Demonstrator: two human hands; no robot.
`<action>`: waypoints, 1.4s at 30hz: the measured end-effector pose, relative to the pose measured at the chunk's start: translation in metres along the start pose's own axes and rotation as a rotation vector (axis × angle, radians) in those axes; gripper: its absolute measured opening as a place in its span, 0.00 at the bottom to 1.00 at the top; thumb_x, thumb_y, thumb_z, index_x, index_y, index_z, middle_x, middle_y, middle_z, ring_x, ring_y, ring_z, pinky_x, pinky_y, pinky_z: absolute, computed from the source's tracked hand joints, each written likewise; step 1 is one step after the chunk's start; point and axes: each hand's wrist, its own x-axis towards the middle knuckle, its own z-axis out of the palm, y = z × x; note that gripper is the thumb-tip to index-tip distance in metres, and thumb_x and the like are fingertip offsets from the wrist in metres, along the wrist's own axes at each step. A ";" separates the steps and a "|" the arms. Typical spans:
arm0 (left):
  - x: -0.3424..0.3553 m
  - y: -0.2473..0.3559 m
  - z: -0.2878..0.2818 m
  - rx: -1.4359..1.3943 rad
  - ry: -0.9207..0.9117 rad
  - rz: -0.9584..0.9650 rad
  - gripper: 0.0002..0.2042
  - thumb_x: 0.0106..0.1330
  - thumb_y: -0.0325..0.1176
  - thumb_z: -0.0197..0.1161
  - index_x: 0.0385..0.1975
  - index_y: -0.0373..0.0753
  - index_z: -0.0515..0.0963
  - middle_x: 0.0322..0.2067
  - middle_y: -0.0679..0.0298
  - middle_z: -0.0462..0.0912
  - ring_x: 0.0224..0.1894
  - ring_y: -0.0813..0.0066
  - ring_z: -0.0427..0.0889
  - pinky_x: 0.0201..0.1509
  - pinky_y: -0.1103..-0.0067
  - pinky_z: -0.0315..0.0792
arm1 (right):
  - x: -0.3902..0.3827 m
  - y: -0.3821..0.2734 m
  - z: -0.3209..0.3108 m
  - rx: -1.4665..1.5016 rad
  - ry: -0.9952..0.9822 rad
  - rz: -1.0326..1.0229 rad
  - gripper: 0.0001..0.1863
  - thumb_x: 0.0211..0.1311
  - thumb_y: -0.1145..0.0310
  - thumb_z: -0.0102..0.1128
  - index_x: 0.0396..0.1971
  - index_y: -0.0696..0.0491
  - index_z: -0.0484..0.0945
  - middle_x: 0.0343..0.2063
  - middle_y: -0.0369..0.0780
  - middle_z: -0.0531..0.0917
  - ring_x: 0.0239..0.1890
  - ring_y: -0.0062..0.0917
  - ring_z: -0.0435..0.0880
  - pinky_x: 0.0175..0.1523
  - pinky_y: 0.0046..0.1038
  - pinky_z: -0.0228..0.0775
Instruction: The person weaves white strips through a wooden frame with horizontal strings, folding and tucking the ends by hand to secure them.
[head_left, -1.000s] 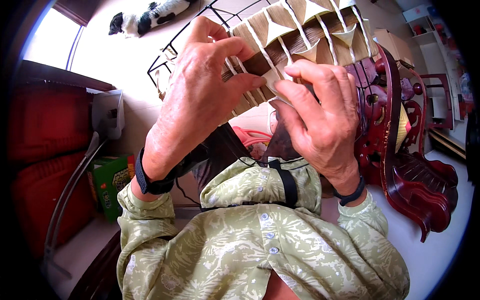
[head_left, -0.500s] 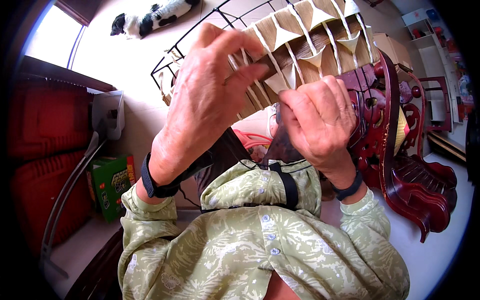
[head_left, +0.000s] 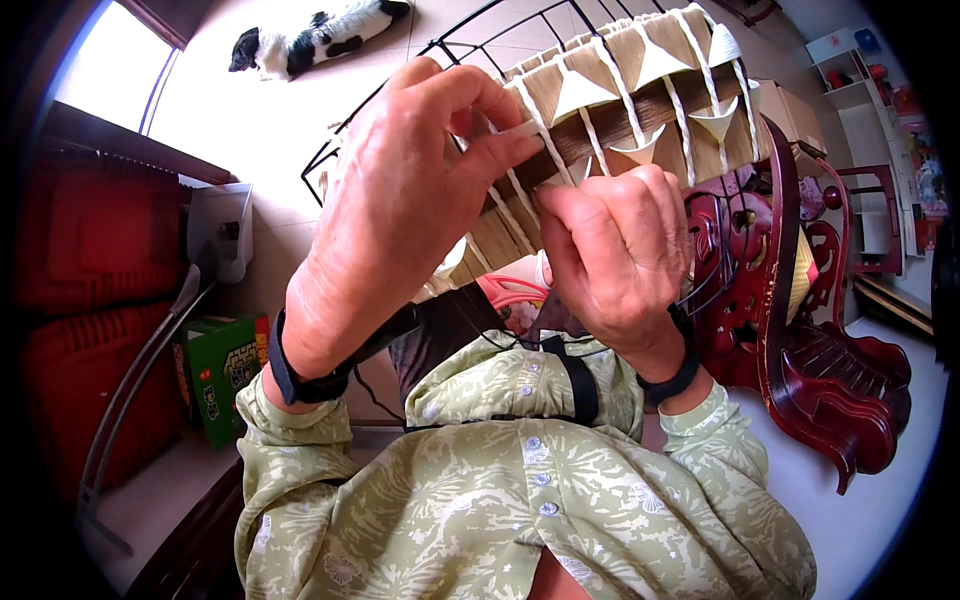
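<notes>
A basket-like piece [head_left: 655,95] of wide tan and brown strips, crossed by white twisted cords, is held up in front of me on a black wire frame [head_left: 480,45]. Pale triangular folds stick out between its cords. At its left part, the thumb and forefinger of my left hand [head_left: 405,185] pinch a small pale strip end [head_left: 518,130]. My right hand [head_left: 625,245] is closed against the lower edge of the weave, its thumb side close to a white cord. Whatever lies in its fingers is hidden.
A black-and-white dog [head_left: 320,38] lies on the tiled floor at the far left. Carved dark-red wooden furniture [head_left: 800,380] stands at right. Red plastic crates [head_left: 100,340], a green box [head_left: 220,375] and a white bin [head_left: 222,230] are on the left.
My left thumb and forefinger, apart before, have come together on the pale strip end. My right hand has shifted left toward it. The woven piece has moved slightly right and down in view.
</notes>
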 end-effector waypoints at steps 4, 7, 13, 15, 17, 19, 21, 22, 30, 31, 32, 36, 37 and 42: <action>-0.002 0.000 0.004 -0.122 -0.008 -0.098 0.07 0.64 0.30 0.68 0.34 0.34 0.79 0.34 0.67 0.76 0.37 0.77 0.75 0.40 0.77 0.71 | 0.010 -0.007 -0.012 0.072 -0.091 0.110 0.12 0.45 0.74 0.67 0.33 0.58 0.82 0.29 0.39 0.76 0.30 0.32 0.75 0.33 0.34 0.68; -0.007 0.000 0.010 -0.138 0.050 -0.060 0.05 0.65 0.28 0.66 0.33 0.34 0.78 0.34 0.67 0.74 0.36 0.77 0.73 0.39 0.77 0.69 | 0.011 -0.001 -0.023 0.156 0.094 0.171 0.10 0.51 0.74 0.72 0.34 0.57 0.84 0.31 0.39 0.79 0.32 0.32 0.78 0.37 0.33 0.72; -0.010 -0.010 0.029 -0.065 0.234 0.169 0.04 0.66 0.21 0.60 0.35 0.36 0.74 0.32 0.59 0.76 0.30 0.64 0.78 0.35 0.73 0.73 | 0.013 0.023 -0.030 -0.137 -0.030 0.125 0.14 0.57 0.71 0.70 0.45 0.49 0.88 0.44 0.34 0.85 0.42 0.27 0.81 0.47 0.30 0.71; -0.014 -0.011 0.032 -0.172 0.250 0.085 0.03 0.66 0.21 0.60 0.35 0.37 0.74 0.29 0.61 0.77 0.30 0.70 0.78 0.34 0.76 0.72 | 0.014 0.021 -0.032 -0.184 -0.089 0.118 0.14 0.57 0.68 0.70 0.45 0.47 0.88 0.45 0.32 0.85 0.42 0.26 0.81 0.46 0.30 0.69; -0.016 -0.011 0.033 -0.216 0.275 0.048 0.03 0.69 0.24 0.61 0.36 0.36 0.73 0.25 0.65 0.78 0.28 0.80 0.75 0.33 0.80 0.71 | 0.015 0.024 -0.032 -0.174 -0.096 0.120 0.14 0.57 0.67 0.69 0.45 0.47 0.87 0.45 0.31 0.85 0.42 0.26 0.81 0.46 0.30 0.68; -0.014 -0.015 0.036 -0.351 0.366 0.026 0.03 0.70 0.25 0.61 0.37 0.36 0.73 0.25 0.64 0.78 0.28 0.79 0.75 0.33 0.79 0.71 | 0.015 0.022 -0.035 -0.161 -0.123 0.134 0.14 0.57 0.68 0.70 0.44 0.47 0.87 0.45 0.32 0.84 0.42 0.26 0.81 0.46 0.30 0.68; -0.014 -0.012 0.025 -0.362 0.331 -0.074 0.05 0.73 0.29 0.60 0.40 0.36 0.73 0.27 0.64 0.79 0.29 0.79 0.76 0.33 0.79 0.72 | 0.014 0.023 -0.035 -0.143 -0.117 0.139 0.13 0.56 0.68 0.70 0.44 0.47 0.87 0.45 0.32 0.84 0.42 0.26 0.81 0.46 0.30 0.68; -0.014 -0.013 0.026 -0.283 0.317 -0.013 0.06 0.73 0.30 0.60 0.40 0.36 0.73 0.28 0.63 0.79 0.29 0.78 0.77 0.33 0.79 0.72 | 0.013 0.025 -0.033 -0.129 -0.101 0.133 0.13 0.56 0.69 0.70 0.43 0.47 0.87 0.45 0.32 0.84 0.42 0.26 0.81 0.46 0.30 0.68; 0.001 -0.010 0.020 -0.082 0.120 -0.001 0.08 0.63 0.32 0.69 0.32 0.33 0.79 0.28 0.63 0.75 0.31 0.72 0.76 0.37 0.75 0.71 | 0.010 0.024 -0.031 -0.076 -0.064 0.167 0.14 0.54 0.71 0.71 0.43 0.48 0.87 0.45 0.32 0.84 0.43 0.26 0.81 0.47 0.29 0.68; 0.001 -0.010 0.019 -0.104 0.101 -0.017 0.08 0.62 0.31 0.70 0.30 0.33 0.79 0.28 0.63 0.75 0.31 0.71 0.76 0.37 0.75 0.71 | 0.007 0.025 -0.031 -0.065 -0.058 0.158 0.14 0.55 0.71 0.71 0.43 0.48 0.87 0.45 0.32 0.84 0.42 0.26 0.81 0.47 0.29 0.68; 0.001 -0.011 0.020 -0.131 0.126 -0.005 0.08 0.63 0.31 0.70 0.30 0.33 0.79 0.28 0.63 0.75 0.31 0.72 0.76 0.37 0.75 0.71 | 0.005 0.027 -0.030 -0.073 -0.041 0.143 0.14 0.54 0.71 0.71 0.43 0.47 0.87 0.45 0.32 0.84 0.42 0.26 0.80 0.46 0.29 0.67; -0.005 -0.016 0.031 -0.191 0.260 0.005 0.07 0.64 0.29 0.68 0.32 0.33 0.79 0.30 0.61 0.74 0.30 0.72 0.76 0.35 0.75 0.71 | 0.003 0.032 -0.025 -0.095 -0.010 0.110 0.15 0.52 0.70 0.70 0.42 0.47 0.86 0.45 0.31 0.83 0.40 0.26 0.79 0.43 0.30 0.64; -0.006 -0.018 0.035 -0.190 0.292 0.002 0.07 0.65 0.29 0.68 0.32 0.33 0.78 0.31 0.61 0.74 0.30 0.71 0.76 0.35 0.75 0.71 | 0.003 0.032 -0.026 -0.097 -0.016 0.112 0.15 0.52 0.70 0.70 0.42 0.47 0.86 0.45 0.31 0.83 0.40 0.26 0.79 0.43 0.30 0.64; -0.006 -0.019 0.035 -0.269 0.332 0.048 0.07 0.63 0.28 0.70 0.32 0.34 0.78 0.33 0.62 0.76 0.32 0.71 0.78 0.36 0.77 0.73 | 0.006 0.030 -0.032 -0.003 0.035 0.128 0.14 0.52 0.75 0.70 0.41 0.51 0.86 0.42 0.34 0.84 0.39 0.28 0.80 0.43 0.30 0.67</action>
